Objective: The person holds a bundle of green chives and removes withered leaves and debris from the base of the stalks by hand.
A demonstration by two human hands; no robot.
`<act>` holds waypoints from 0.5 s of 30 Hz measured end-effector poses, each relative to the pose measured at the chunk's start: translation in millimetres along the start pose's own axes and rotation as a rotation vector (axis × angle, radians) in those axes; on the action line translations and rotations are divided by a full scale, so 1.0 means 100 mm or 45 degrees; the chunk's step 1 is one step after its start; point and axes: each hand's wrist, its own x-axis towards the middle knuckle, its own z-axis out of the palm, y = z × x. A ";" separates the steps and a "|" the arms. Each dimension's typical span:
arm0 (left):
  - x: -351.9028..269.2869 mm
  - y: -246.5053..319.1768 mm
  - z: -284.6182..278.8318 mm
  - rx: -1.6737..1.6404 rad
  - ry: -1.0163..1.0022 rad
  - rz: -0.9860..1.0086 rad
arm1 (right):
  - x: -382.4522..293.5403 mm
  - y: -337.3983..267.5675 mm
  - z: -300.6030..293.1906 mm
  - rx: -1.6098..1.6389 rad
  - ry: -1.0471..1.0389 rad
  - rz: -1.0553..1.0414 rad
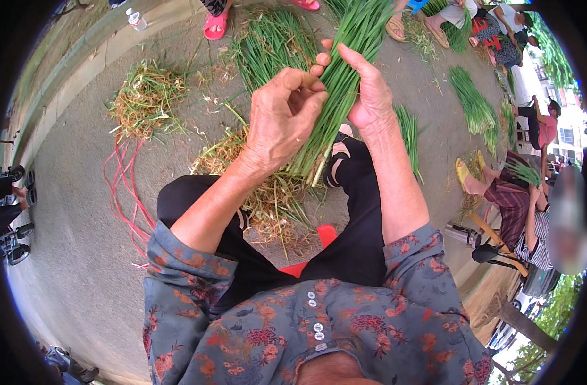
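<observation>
A long bunch of garlic chives [344,96] slants across my lap, its green leaves pointing up and away and its pale stem ends down. My right hand [370,84] grips it from the right, thumb over the leaves and fingertips showing on the far left side. At the bunch's left edge, my left hand [286,118] pinches with thumb and forefinger; the exact blade between them is too small to tell. Below the stems, a heap of dry, yellowed trimmings [274,207] lies on the ground between my feet.
A loose pile of chives [274,48] lies ahead, with a heap of withered leaves [149,98] and red ties [125,187] to the left. Sorted bunches [471,101] lie rightward. Part of a red stool [326,236] shows beneath me. Other people sit nearby, one wearing yellow slippers [461,175].
</observation>
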 end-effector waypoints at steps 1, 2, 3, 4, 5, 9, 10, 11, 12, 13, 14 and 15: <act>0.00 0.02 0.01 0.025 0.000 0.054 | -0.01 0.00 0.01 -0.029 0.016 -0.001; 0.00 0.04 0.00 0.124 -0.057 0.091 | -0.02 0.01 0.03 -0.058 0.033 -0.002; -0.01 0.06 0.01 0.167 -0.071 0.110 | -0.04 0.02 0.05 -0.086 0.048 0.000; -0.02 0.07 0.03 0.209 -0.085 0.129 | -0.06 0.06 0.07 -0.173 0.060 -0.043; -0.02 0.08 0.05 0.252 -0.100 0.147 | -0.07 0.08 0.10 -0.183 0.077 -0.020; -0.01 -0.03 0.12 0.262 -0.030 0.349 | -0.09 0.11 0.14 -0.241 0.097 0.035; -0.01 -0.03 0.12 0.198 -0.051 0.285 | -0.10 0.11 0.16 -0.249 0.101 0.036; -0.01 -0.02 0.11 0.135 -0.071 0.221 | -0.11 0.11 0.17 -0.256 0.105 0.037; -0.02 -0.01 0.10 0.070 -0.094 0.157 | -0.11 0.11 0.16 -0.250 0.113 0.030; -0.01 0.00 0.07 -0.110 -0.133 -0.007 | -0.10 0.10 0.15 -0.244 0.121 0.023; -0.01 0.01 0.03 -0.290 -0.171 -0.171 | -0.09 0.08 0.14 -0.238 0.129 0.016; 0.00 0.02 0.00 -0.471 -0.209 -0.336 | -0.07 0.07 0.09 -0.193 0.115 0.024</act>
